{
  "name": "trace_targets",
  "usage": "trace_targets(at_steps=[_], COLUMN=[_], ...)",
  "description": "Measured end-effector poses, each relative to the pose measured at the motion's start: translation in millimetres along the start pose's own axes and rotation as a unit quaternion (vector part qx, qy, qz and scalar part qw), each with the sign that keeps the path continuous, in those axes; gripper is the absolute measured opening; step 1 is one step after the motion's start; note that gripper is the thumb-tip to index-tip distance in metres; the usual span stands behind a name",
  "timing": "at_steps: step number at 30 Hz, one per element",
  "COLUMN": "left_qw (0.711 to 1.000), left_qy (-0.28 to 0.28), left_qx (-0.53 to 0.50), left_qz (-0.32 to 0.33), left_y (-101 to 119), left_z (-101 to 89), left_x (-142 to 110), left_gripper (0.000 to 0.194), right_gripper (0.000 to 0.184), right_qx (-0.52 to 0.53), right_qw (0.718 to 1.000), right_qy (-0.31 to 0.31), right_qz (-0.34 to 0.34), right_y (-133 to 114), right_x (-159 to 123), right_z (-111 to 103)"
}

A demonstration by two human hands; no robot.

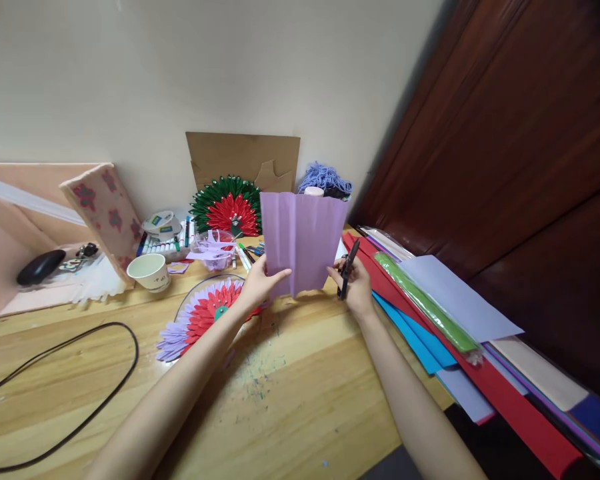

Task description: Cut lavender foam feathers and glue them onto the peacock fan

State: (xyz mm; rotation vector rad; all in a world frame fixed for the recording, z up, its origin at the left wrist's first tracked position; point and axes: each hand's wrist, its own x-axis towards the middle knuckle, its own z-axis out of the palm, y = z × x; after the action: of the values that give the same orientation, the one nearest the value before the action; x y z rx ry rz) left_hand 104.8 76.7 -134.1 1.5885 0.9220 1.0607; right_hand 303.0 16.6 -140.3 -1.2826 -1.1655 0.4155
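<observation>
A creased sheet of purple paper [303, 240] stands upright above the table, with vertical folds running down it. At its lower left edge my left hand [264, 283] is closed on it, the thumb lying on the near face. My right hand [356, 287] is wrapped round a pair of dark scissors [349, 267], blades pointing up. The thumb and fingertips of that hand are also at the sheet's lower right edge. Below and left of the sheet lies a fan-shaped decoration [207, 317] with red and purple petals, partly hidden by my left forearm.
Sheets of coloured paper [460, 300] and a green packet [425, 300] lie along the right. A paper cup [150, 272], a bowl of purple scraps [214, 250] and markers stand on the left. Behind are a green-and-red fan decoration [230, 210], cardboard [245, 153] and blue yarn [325, 177]. A black cable [135, 347] loops at left.
</observation>
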Motion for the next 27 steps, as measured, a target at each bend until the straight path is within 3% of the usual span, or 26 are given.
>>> trace_targets(at_steps=[5, 11, 16, 21, 24, 27], left_qw=[0.999, 0.999, 0.999, 0.993, 0.988, 0.986], left_qy=[0.024, 0.015, 0.002, 0.094, 0.106, 0.104], left_qx=[-0.024, -0.020, -0.037, 0.064, 0.102, 0.123], left_qz=[-0.041, 0.024, 0.015, -0.037, -0.046, -0.044], left_y=[12.9, 24.3, 26.3, 19.8, 14.9, 9.6], left_z=[-3.3, -18.1, -19.6, -18.2, -16.9, -11.9], left_x=[0.7, 3.9, 4.5, 4.8, 2.1, -1.7], left_gripper=[0.033, 0.034, 0.035, 0.033, 0.033, 0.032], right_gripper=[0.026, 0.034, 0.034, 0.040, 0.041, 0.039], right_qx=[0.073, 0.203, 0.192, 0.121, 0.067, 0.073], right_qw=[0.996, 0.960, 0.943, 0.974, 0.990, 0.987], right_qy=[-0.033, -0.094, -0.168, -0.082, -0.011, 0.000], right_qz=[0.050, 0.170, 0.213, 0.170, 0.123, 0.145], right_y=[-2.7, -1.0, -1.3, -6.4, -12.9, -19.3], right_x=[-2.3, -8.2, -19.1, -21.9, -23.6, -27.3], right_z=[5.1, 14.5, 26.3, 28.0, 26.9, 27.5])
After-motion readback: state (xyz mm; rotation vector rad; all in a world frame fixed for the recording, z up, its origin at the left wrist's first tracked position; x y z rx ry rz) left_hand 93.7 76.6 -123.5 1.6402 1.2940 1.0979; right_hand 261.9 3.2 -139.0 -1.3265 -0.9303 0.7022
